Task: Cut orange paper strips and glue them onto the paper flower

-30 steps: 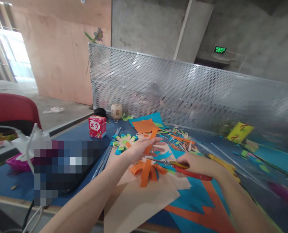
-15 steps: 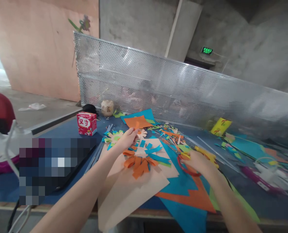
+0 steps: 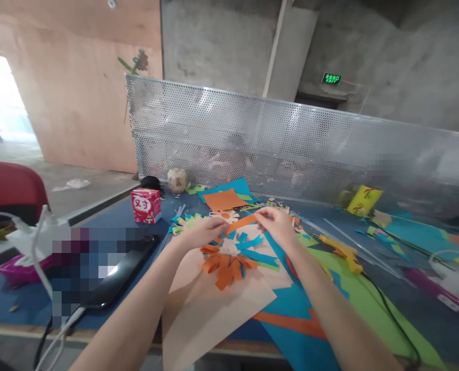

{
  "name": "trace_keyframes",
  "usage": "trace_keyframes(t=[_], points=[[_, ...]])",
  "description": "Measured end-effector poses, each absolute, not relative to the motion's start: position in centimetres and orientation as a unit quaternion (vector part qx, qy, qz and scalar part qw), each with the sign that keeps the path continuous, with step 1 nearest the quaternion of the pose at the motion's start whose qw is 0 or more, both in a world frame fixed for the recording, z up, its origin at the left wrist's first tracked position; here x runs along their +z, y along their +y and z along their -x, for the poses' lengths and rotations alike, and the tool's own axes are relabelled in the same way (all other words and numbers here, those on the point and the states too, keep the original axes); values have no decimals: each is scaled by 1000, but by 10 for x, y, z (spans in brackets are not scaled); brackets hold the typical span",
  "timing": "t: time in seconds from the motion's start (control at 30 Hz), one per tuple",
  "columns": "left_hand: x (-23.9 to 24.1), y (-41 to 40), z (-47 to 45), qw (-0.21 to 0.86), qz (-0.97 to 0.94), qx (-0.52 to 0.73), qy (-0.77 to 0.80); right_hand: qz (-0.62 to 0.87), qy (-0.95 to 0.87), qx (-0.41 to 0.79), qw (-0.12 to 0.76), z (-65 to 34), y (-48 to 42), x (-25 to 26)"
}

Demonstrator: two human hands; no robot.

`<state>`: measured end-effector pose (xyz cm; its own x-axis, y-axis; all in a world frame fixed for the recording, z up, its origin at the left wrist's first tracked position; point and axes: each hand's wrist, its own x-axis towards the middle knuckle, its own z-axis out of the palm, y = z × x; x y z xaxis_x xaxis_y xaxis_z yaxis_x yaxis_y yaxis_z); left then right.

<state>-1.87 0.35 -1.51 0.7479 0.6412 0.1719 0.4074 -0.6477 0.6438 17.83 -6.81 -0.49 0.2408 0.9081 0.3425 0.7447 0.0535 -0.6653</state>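
Note:
My left hand (image 3: 203,232) and my right hand (image 3: 276,222) each pinch an end of a narrow orange paper strip (image 3: 242,222), stretched between them above the table. Just below it lies a paper flower (image 3: 229,255) made of orange and blue loops on a beige sheet (image 3: 210,309). Red-handled scissors (image 3: 291,268) lie on the blue paper under my right forearm, mostly hidden. A second green and beige paper flower (image 3: 186,222) lies left of my left hand.
A red carton (image 3: 146,205), a small jar (image 3: 176,180) and orange and blue sheets (image 3: 224,198) stand near the perforated metal screen (image 3: 291,139). A yellow glue gun (image 3: 340,252) with its cable lies to the right. A black device (image 3: 117,270) and white lamp (image 3: 32,232) lie left.
My right hand has let go of the scissors and moved up to the left. Both hands now hold the orange strip between them; earlier only the left hand held paper.

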Motion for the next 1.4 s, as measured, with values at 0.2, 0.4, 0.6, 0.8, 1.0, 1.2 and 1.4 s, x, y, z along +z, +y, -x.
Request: trace_keyframes(t=[0.2, 0.4, 0.6, 0.8, 1.0, 1.2, 1.4], points=[[-12, 10, 36, 3, -895, 57, 441, 825, -485, -14, 289, -236, -76, -27], [-21, 8, 30, -18, -907, 4, 420, 669, -707, -51, 224, -207, -79, -29], [-14, 4, 27, -25, -899, 18, 437, 473, -861, 121, 141, -177, -90, -36], [-17, 7, 27, -23, -901, -16, 433, 448, -880, 60, 148, -172, -94, -33], [-20, 11, 26, -19, -899, -25, 436, 371, -910, 19, 185, -157, -92, -38], [-16, 7, 24, -8, -894, -10, 448, 602, -738, -11, 306, -190, -84, -27], [-17, 7, 24, -18, -896, 7, 443, 728, -663, -80, 155, -218, -81, -32]])
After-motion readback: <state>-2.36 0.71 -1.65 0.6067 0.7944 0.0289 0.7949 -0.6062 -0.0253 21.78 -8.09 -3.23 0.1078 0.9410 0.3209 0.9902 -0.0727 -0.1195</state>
